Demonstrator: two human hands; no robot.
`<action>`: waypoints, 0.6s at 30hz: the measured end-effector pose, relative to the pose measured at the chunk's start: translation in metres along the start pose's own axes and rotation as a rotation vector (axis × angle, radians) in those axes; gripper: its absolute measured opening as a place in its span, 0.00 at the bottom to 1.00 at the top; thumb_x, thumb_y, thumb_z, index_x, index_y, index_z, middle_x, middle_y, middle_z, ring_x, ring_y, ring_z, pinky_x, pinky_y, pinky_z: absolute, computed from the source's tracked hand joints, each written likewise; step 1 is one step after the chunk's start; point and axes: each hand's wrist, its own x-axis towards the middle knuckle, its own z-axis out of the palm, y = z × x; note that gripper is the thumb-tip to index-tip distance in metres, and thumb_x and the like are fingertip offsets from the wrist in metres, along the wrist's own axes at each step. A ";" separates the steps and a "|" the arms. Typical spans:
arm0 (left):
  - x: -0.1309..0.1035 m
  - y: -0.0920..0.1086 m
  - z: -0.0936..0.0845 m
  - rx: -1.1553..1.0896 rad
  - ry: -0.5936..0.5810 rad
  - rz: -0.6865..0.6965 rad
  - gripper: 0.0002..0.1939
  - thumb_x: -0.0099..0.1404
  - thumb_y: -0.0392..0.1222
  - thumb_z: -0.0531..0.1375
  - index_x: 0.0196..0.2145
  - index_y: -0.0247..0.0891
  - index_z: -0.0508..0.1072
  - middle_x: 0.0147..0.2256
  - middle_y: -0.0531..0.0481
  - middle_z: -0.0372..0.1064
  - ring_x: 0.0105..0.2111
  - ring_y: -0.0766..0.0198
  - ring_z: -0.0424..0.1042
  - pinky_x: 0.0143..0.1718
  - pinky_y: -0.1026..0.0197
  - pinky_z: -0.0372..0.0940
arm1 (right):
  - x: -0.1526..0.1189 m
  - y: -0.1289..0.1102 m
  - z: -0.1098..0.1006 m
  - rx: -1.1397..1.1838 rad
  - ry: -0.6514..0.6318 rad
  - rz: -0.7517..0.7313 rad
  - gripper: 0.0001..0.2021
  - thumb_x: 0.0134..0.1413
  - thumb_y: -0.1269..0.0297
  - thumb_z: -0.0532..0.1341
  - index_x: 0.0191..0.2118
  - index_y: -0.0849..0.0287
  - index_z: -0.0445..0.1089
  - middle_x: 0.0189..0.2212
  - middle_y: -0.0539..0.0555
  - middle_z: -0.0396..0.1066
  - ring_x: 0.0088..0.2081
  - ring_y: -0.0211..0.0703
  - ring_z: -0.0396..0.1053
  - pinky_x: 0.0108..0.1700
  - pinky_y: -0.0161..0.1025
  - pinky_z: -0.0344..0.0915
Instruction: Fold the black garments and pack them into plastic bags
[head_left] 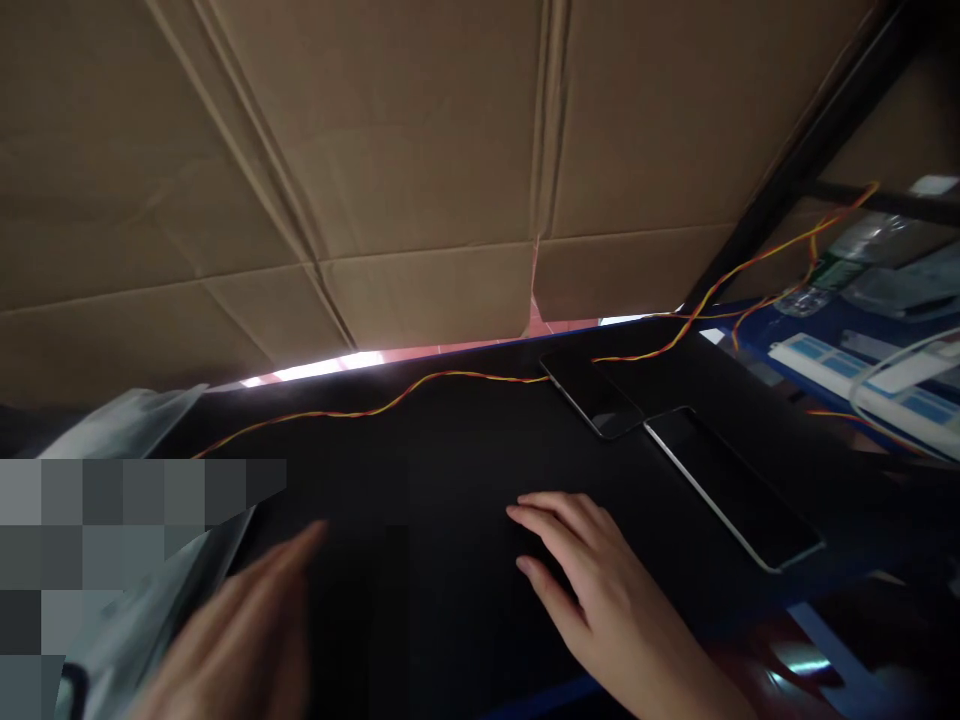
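Observation:
My right hand [592,570] rests palm down on the black surface [420,480], its thumb apart from the fingers and nothing in it. To its right lies a phone with a light frame [735,490], dark screen up. Just behind that one, a second dark phone [592,395] lies flat, close to its corner. My left hand [247,620] is at the lower left, smeared by motion, with a finger stretched forward; I see nothing held in it. Beside it is a clear plastic bag [127,425], partly covered by blurred-out blocks.
Brown cardboard [420,130] stands along the back edge. A twisted red and yellow wire [367,412] runs across the surface and up to the right. On a blue shelf at right are a plastic bottle [832,265] and a white-and-blue box [847,380]. A dark metal post [810,150] rises there.

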 end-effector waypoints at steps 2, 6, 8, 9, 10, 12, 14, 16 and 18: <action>0.009 0.041 0.017 0.051 -0.068 0.078 0.27 0.79 0.46 0.55 0.73 0.50 0.66 0.64 0.47 0.77 0.60 0.49 0.81 0.58 0.45 0.80 | 0.004 -0.006 0.006 -0.081 0.016 -0.033 0.20 0.79 0.65 0.55 0.70 0.53 0.68 0.69 0.59 0.72 0.69 0.56 0.71 0.64 0.60 0.77; 0.023 0.088 0.052 0.214 -0.166 0.184 0.31 0.79 0.43 0.54 0.77 0.39 0.60 0.73 0.32 0.63 0.72 0.29 0.65 0.57 0.25 0.76 | 0.006 -0.013 0.028 -0.249 -0.007 -0.089 0.28 0.79 0.61 0.55 0.78 0.60 0.58 0.79 0.60 0.56 0.79 0.67 0.53 0.71 0.70 0.68; 0.022 0.091 0.061 0.238 -0.182 0.193 0.32 0.80 0.43 0.53 0.78 0.39 0.58 0.74 0.31 0.61 0.72 0.28 0.65 0.57 0.22 0.75 | 0.005 -0.012 0.035 -0.289 -0.033 -0.097 0.30 0.80 0.59 0.55 0.80 0.61 0.55 0.80 0.60 0.52 0.79 0.67 0.50 0.72 0.70 0.66; 0.021 0.090 0.063 0.238 -0.192 0.194 0.33 0.80 0.43 0.52 0.79 0.40 0.56 0.75 0.31 0.60 0.72 0.29 0.65 0.58 0.22 0.74 | 0.004 -0.012 0.037 -0.295 -0.044 -0.097 0.30 0.80 0.58 0.54 0.80 0.61 0.54 0.80 0.59 0.51 0.80 0.66 0.50 0.73 0.70 0.65; 0.019 0.088 0.064 0.241 -0.202 0.195 0.34 0.80 0.43 0.52 0.79 0.40 0.54 0.75 0.31 0.59 0.73 0.30 0.64 0.59 0.22 0.74 | 0.004 -0.011 0.037 -0.295 -0.052 -0.097 0.31 0.80 0.58 0.54 0.80 0.61 0.54 0.80 0.58 0.49 0.80 0.65 0.49 0.74 0.69 0.64; 0.017 0.085 0.063 0.249 -0.217 0.195 0.34 0.80 0.44 0.52 0.80 0.40 0.52 0.76 0.32 0.57 0.74 0.31 0.62 0.60 0.22 0.73 | 0.003 -0.010 0.037 -0.286 -0.052 -0.094 0.31 0.80 0.59 0.54 0.81 0.60 0.53 0.81 0.57 0.47 0.80 0.64 0.48 0.75 0.69 0.63; 0.017 0.084 0.062 0.250 -0.228 0.192 0.35 0.80 0.44 0.52 0.80 0.40 0.52 0.76 0.32 0.57 0.74 0.31 0.62 0.61 0.22 0.72 | 0.003 -0.009 0.036 -0.274 -0.048 -0.086 0.31 0.80 0.60 0.54 0.81 0.60 0.52 0.81 0.57 0.47 0.80 0.64 0.47 0.74 0.69 0.63; 0.017 0.085 0.062 0.244 -0.234 0.187 0.35 0.80 0.43 0.52 0.80 0.40 0.52 0.76 0.32 0.57 0.74 0.31 0.62 0.61 0.22 0.72 | 0.003 -0.009 0.036 -0.262 -0.051 -0.082 0.32 0.79 0.60 0.55 0.81 0.60 0.52 0.81 0.57 0.47 0.81 0.65 0.46 0.74 0.70 0.64; 0.017 0.085 0.061 0.237 -0.235 0.180 0.35 0.81 0.44 0.52 0.80 0.41 0.52 0.76 0.32 0.57 0.74 0.30 0.61 0.61 0.22 0.72 | 0.003 -0.009 0.036 -0.256 -0.060 -0.075 0.32 0.80 0.60 0.55 0.81 0.59 0.52 0.81 0.56 0.46 0.81 0.65 0.46 0.75 0.70 0.63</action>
